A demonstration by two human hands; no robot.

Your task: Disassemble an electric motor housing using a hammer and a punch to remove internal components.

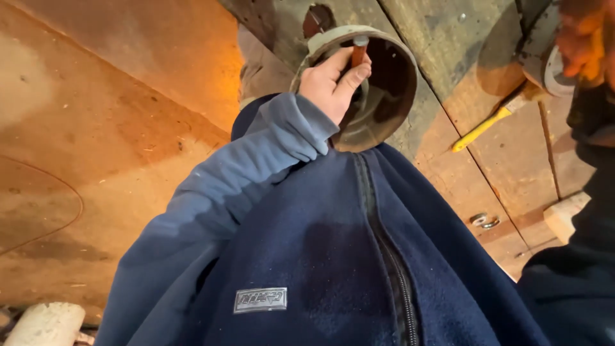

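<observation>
My left hand reaches out from a blue fleece sleeve and is closed around a tool with a red-orange handle and a metal end cap. The tool points into a rusty round metal drum, open side facing me, just past my chest. My right hand sits blurred and orange-lit in the top right corner, against a grey round metal part. Its grip is not readable. My dark blue zipped jacket fills the lower half of the view.
A yellow-handled tool lies on worn wooden planks to the right of the drum. Two metal washers and a pale wood block lie nearer. A white cylinder sits at the bottom left on brown board.
</observation>
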